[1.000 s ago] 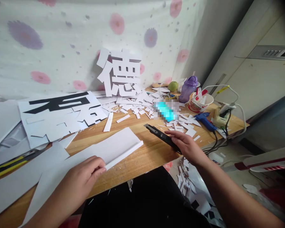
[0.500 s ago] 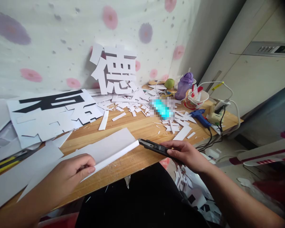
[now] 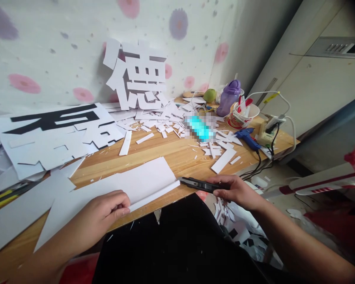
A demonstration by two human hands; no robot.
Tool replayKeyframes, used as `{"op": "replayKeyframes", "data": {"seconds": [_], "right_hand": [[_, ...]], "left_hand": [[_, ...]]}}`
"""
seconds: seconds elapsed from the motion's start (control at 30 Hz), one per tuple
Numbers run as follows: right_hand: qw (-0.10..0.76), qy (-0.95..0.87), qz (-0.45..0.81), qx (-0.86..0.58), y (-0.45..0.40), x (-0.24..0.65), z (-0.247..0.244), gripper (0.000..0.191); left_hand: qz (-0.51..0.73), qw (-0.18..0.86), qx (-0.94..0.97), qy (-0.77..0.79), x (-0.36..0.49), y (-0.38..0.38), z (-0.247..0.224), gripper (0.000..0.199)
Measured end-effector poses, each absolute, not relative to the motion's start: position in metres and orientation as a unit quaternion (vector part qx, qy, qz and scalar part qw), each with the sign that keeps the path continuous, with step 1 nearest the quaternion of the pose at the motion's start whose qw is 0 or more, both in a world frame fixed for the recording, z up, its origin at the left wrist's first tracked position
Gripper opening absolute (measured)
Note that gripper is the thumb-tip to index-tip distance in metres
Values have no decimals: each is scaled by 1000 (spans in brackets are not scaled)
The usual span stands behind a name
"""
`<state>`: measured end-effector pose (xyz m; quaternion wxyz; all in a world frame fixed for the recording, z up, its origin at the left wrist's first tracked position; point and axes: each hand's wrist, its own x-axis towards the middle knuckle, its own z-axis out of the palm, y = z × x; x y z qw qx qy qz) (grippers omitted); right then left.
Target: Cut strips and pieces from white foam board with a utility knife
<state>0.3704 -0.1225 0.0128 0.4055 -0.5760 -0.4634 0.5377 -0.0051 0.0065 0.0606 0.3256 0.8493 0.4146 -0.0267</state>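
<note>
My left hand is closed on the near edge of a white board, beside a narrow folded strip that runs along this edge. The board lies on the wooden table. In my right hand is a black utility knife, held between thumb and fingers. Its tip points left, at the right end of the folded strip; whether they touch is too small to tell.
A white cut-out character stands against the wall, with paper scraps around it. A printed sheet lies left. At the right are a blue glue gun, a paper bowl, a purple bottle and a power strip.
My left hand and the board's near edge have shifted right in view. The knife in my right hand has moved slightly right and lies flatter. The camera view has shifted a little.
</note>
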Motion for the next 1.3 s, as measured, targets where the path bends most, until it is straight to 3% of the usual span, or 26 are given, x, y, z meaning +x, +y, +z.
{"op": "replayKeyframes", "data": {"seconds": [0.2,0.47,0.83,1.0,1.3], "right_hand": [[386,-539,513,-545,-127,380,9,32],[336,-647,425,-537,-138,382,10,35],[356,-572,444,-591,-163,369,4,37],[357,-555,417,-625,-170,358,6,38],[325,-582,382,-640,-190,351,0,35]], "left_hand": [[-44,331,853,401,2,0,54,32],[18,311,862,399,2,4,42,19],[58,311,851,419,3,6,34,19],[-54,289,879,376,10,17,48,46],[-170,285,892,306,30,41,69,55]]}}
